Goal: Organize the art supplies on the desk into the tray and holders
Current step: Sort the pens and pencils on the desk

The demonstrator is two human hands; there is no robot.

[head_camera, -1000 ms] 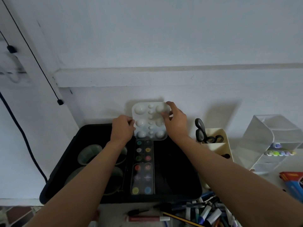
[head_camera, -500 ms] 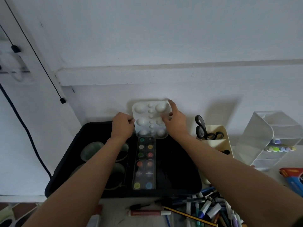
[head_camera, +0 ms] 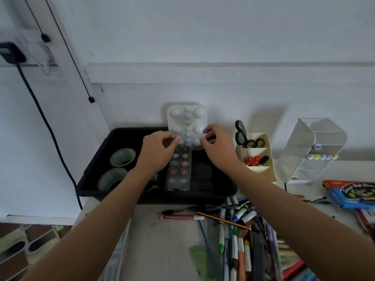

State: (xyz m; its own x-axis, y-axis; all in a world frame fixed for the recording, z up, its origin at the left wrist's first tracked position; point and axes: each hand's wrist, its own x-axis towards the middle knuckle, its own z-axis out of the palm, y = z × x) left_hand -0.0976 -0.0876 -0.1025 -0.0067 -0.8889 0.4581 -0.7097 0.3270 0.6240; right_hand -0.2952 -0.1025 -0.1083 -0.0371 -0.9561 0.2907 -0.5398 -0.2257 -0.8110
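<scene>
1. At the back of the black tray (head_camera: 91, 169), against the wall, the white mixing palette (head_camera: 187, 118) stands upright; my left hand (head_camera: 155, 157) pinches its lower left edge, my right hand (head_camera: 220, 152) the lower right.
2. To seat it well, I should lower both sides evenly, so its foot settles behind the watercolour set (head_camera: 179, 171), and let go only once it leans steadily.
3. My fingers cover the palette's bottom edge, so I cannot tell whether it rests on the tray floor or on that set.
4. Dim light blurs the greenish rings (head_camera: 122, 158) at the tray's left: tape or cups, I cannot say.
</scene>
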